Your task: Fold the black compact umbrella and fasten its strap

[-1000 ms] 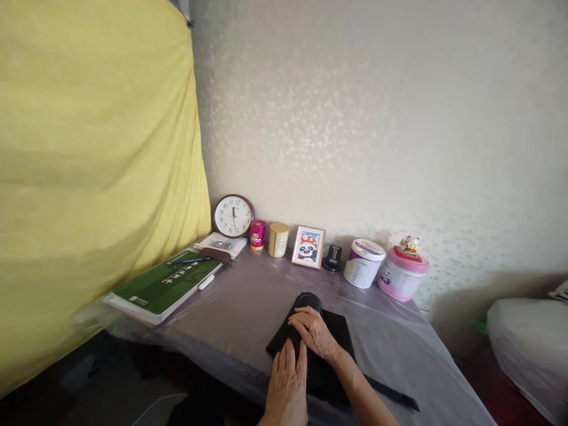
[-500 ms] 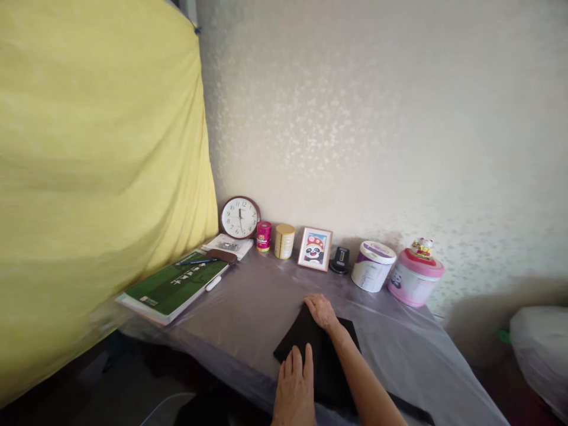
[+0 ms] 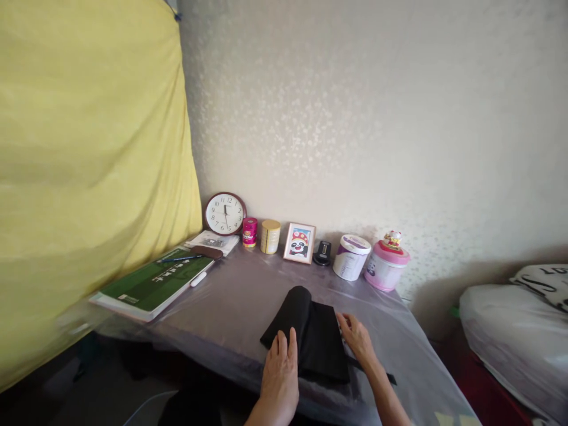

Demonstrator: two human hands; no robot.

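Note:
A folded black cloth [image 3: 326,340] lies near the front of the table, its left part raised in a rounded fold. A dark strap [image 3: 390,377] sticks out from its right side. My left hand [image 3: 281,364] rests on the near left part of the cloth, fingers stretched out. At the cloth's right edge, my right hand [image 3: 357,340] has its fingers bent and closed on the border; the thumb's exact grip is hard to see.
Along the wall stand a clock [image 3: 225,213], a pink can [image 3: 249,232], a yellow-lidded can [image 3: 270,236], a picture frame [image 3: 300,243], a black stand [image 3: 323,253], a white tub [image 3: 352,258] and a pink tub [image 3: 386,266]. A green book [image 3: 153,287] lies left. A yellow curtain [image 3: 93,165] hangs beside it.
My right hand has moved from the cloth's far edge to its right edge. The cloth now shows a raised fold on the left, and the view has turned rightward.

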